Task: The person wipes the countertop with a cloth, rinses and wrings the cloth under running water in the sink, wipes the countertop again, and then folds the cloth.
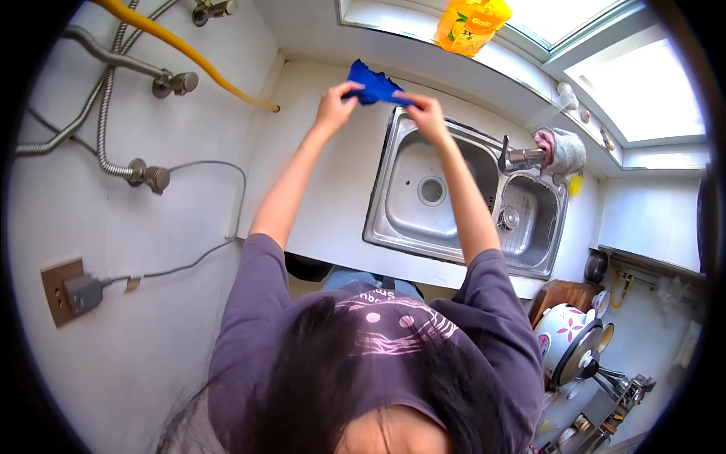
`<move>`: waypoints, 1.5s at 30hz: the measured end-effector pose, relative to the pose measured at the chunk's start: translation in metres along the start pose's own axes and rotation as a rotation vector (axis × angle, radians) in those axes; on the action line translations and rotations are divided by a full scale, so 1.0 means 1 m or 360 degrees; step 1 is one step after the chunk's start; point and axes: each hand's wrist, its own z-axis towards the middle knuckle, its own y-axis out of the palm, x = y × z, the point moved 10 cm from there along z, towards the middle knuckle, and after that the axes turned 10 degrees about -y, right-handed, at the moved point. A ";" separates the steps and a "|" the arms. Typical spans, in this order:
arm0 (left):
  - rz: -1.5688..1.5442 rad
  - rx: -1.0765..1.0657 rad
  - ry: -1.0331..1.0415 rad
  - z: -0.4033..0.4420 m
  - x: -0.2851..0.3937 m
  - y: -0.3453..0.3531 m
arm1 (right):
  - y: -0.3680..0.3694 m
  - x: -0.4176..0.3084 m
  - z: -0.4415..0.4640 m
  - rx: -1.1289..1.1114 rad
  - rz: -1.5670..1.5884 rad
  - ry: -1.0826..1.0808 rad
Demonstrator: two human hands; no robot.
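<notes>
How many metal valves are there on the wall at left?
3. The top valve is near the upper edge; the middle valve is below it, to the left; the lowest valve is above the brown wall socket. Others may be outside the view.

The 2 arms reach forward; the left hand (426, 115) and right hand (335, 108) pinch, held apart.

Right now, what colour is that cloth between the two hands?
Deep blue cloth, plain, as the head view shows.
</notes>
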 end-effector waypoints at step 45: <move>0.0926 -0.0495 0.0085 -0.113 -0.155 0.099 | 0.155 0.104 -0.105 -0.0485 -0.1406 -0.0049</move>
